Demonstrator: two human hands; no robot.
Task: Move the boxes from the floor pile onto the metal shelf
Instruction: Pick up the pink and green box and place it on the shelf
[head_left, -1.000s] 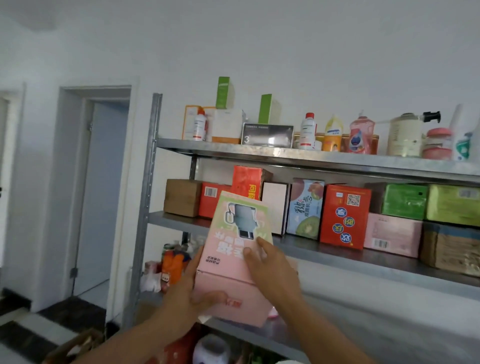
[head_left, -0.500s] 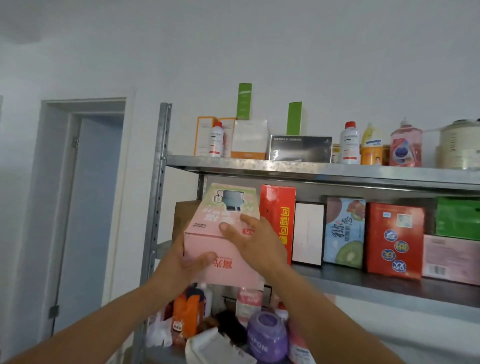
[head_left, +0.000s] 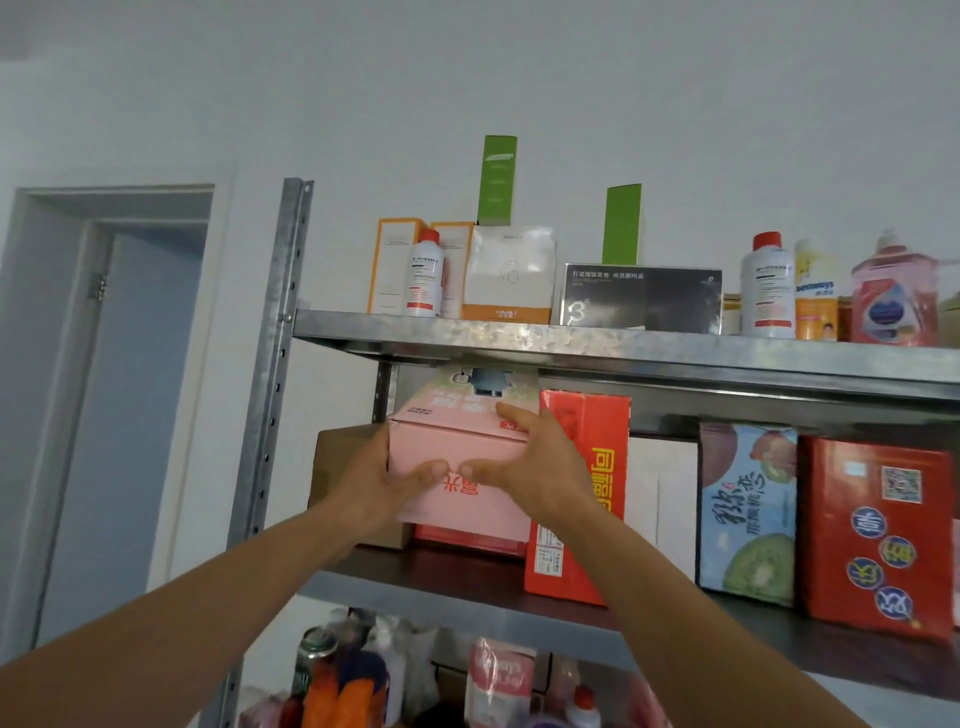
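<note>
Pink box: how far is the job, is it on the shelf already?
Done: other boxes, like the tall red box, stand on the middle shelf. In hand: left hand and right hand grip the pink box beside it. Left: letting go; the floor pile is out of view.

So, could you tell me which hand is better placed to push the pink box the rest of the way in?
Probably the right hand: it spreads over the top and front of the pink box. The left hand sits at the side, against the brown box.

Tilted pink box (head_left: 457, 447) partway into the middle tier of the metal shelf (head_left: 675, 353)
</note>
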